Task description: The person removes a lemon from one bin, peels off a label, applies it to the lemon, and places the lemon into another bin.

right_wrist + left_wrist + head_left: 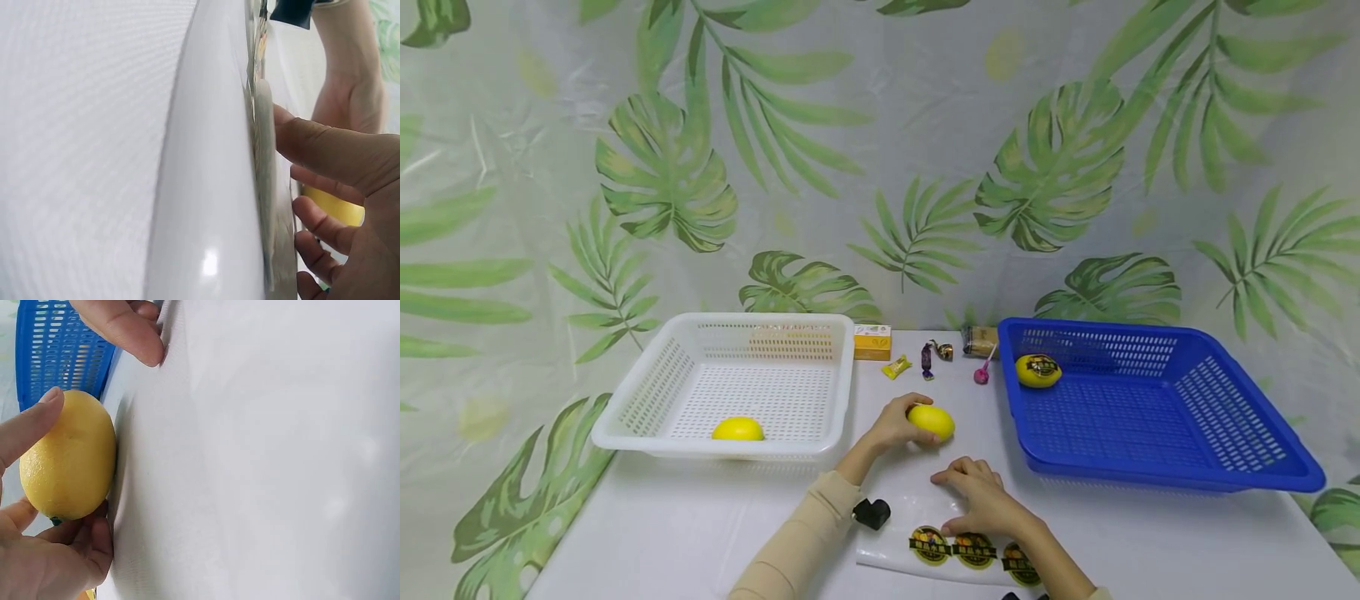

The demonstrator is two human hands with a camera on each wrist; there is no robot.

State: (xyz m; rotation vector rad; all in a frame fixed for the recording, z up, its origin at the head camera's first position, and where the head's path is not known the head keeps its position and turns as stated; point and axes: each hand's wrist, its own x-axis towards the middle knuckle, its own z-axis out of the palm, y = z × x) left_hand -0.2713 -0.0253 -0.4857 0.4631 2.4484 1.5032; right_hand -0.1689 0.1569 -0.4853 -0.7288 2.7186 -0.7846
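Note:
A yellow lemon [933,423] lies on the white table between the two baskets, and my left hand [898,423] grips it from the left. In the left wrist view the thumb is on one side of the lemon [70,456] and the fingers are under its green-tipped end. My right hand [982,497] is over a sheet of round fruit stickers [974,550], its fingers loosely bent and spread. Its thumb [325,147] is at the sheet's surface in the right wrist view; no sticker shows between the fingers.
A white basket [718,447] holding another lemon [738,429] stands left. The blue basket [1150,471] at right holds a stickered lemon [1038,371]. Behind are wrapped candies [897,367], a lollipop [982,375] and a yellow box [872,342].

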